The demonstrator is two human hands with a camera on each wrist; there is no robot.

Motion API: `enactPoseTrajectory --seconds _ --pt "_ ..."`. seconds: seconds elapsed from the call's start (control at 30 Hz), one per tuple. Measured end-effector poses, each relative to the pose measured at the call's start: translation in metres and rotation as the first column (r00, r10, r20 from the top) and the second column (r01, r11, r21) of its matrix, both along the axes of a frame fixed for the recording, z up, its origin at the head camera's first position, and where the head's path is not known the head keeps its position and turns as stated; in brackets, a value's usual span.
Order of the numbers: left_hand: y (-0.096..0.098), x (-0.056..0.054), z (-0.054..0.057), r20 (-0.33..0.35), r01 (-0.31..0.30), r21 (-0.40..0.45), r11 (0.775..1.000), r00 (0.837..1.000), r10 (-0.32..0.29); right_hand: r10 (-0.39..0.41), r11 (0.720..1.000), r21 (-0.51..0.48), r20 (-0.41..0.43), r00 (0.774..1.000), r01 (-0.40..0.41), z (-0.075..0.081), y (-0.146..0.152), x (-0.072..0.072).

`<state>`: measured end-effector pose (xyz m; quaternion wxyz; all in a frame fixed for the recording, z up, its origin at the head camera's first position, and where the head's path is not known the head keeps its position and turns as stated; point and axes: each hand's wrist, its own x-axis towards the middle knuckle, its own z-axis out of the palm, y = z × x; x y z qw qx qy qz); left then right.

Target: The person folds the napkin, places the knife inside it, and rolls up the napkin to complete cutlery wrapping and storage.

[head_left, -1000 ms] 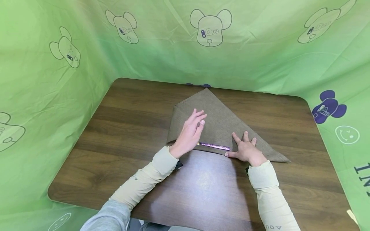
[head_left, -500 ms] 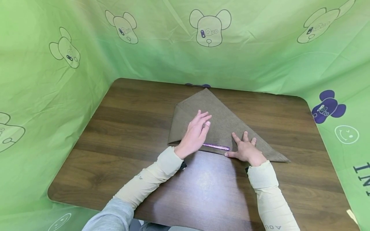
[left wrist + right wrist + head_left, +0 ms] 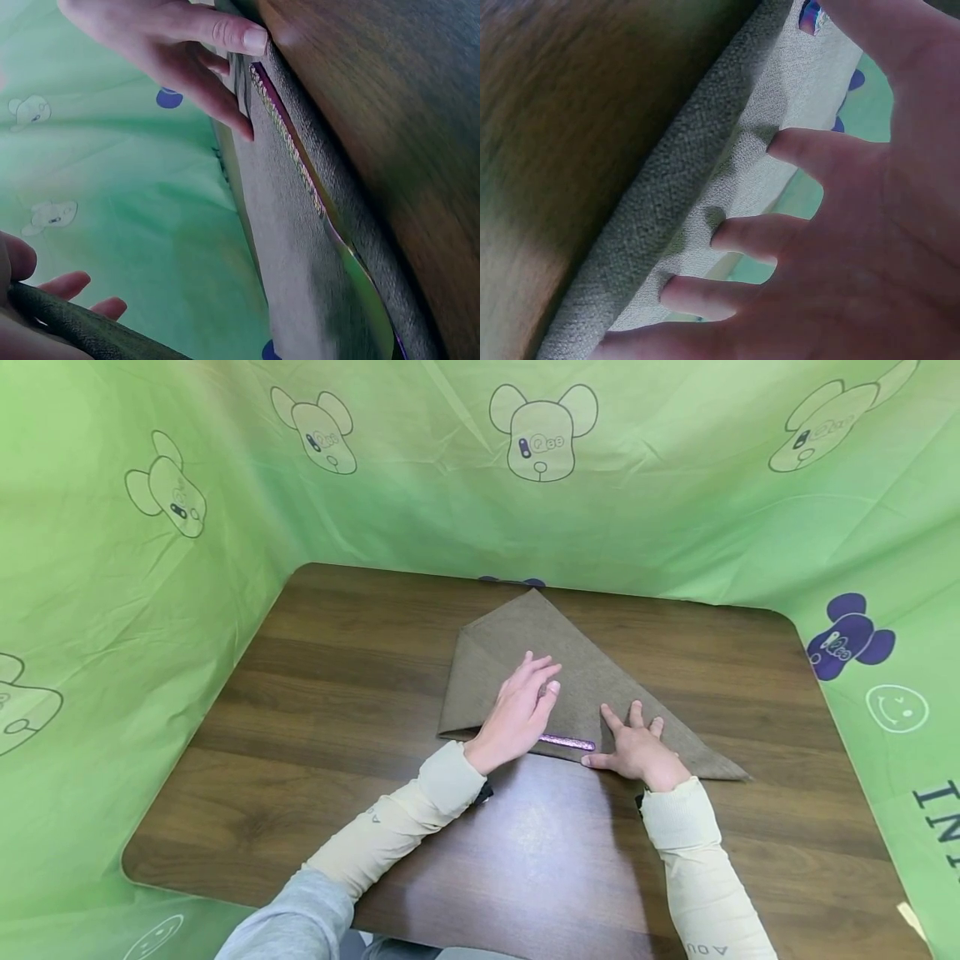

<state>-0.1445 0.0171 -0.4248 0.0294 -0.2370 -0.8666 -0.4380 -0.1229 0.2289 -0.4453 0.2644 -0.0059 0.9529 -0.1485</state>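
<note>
A brown-grey cloth napkin (image 3: 543, 627) lies folded on the table, its far corner pointing to the back. Along its near edge rests a piece of cutlery (image 3: 570, 743) with a glittery purple handle; in the head view, its left end is hidden behind my left hand (image 3: 519, 708). That hand pinches the edge of a raised cloth flap (image 3: 90, 330), as the left wrist view shows. My right hand (image 3: 637, 749) is spread on the napkin, fingertips touching the cloth and thumb close to the handle's end.
The brown wooden table (image 3: 315, 693) has rounded corners. Green printed fabric (image 3: 420, 502) hangs behind it and along both sides. A small pale strip (image 3: 912, 920) shows near the right front edge.
My left hand has moved right across the napkin, drawing the left fold slightly with it and covering more of the cutlery. My right hand has stayed in place.
</note>
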Motion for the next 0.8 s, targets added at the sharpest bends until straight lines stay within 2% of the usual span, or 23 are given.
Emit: enactPoseTrajectory --seconds 0.53,0.8 --pt "0.017 0.004 -0.008 0.051 0.018 -0.094 0.995 0.999 -0.013 -0.003 1.0 0.005 -0.012 1.0 0.003 -0.001 0.0 0.0" --pt "0.023 0.006 -0.017 0.035 0.02 -0.156 0.988 0.999 -0.014 -0.011 1.0 0.004 -0.011 1.0 0.011 -0.001 0.0 0.001"
